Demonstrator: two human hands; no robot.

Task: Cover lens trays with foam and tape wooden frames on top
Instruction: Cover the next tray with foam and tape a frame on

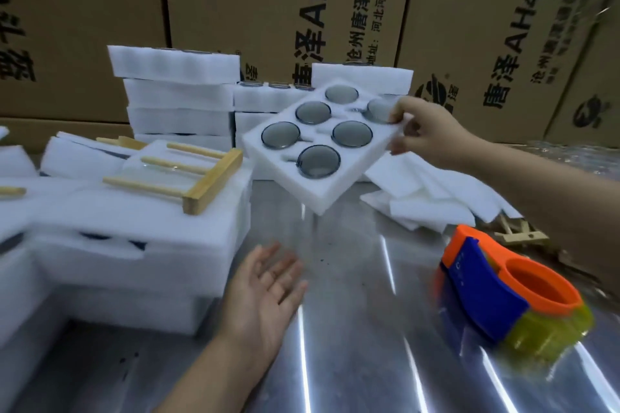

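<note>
Lens tray (318, 147), white foam with six round lenses, hangs tilted above the metal table (352, 329). Nearest, the left hand (265, 295) lies palm-up, fingers spread, below it. Farther, the right hand (426, 131) pinches the tray's far corner.

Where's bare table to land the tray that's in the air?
Bare metal table runs down the middle, from under the lens tray towards the camera, between the left foam stack and the tape dispenser. Open left hand hovers there. Left side and back are crowded; loose foam sheets sit right.
</note>
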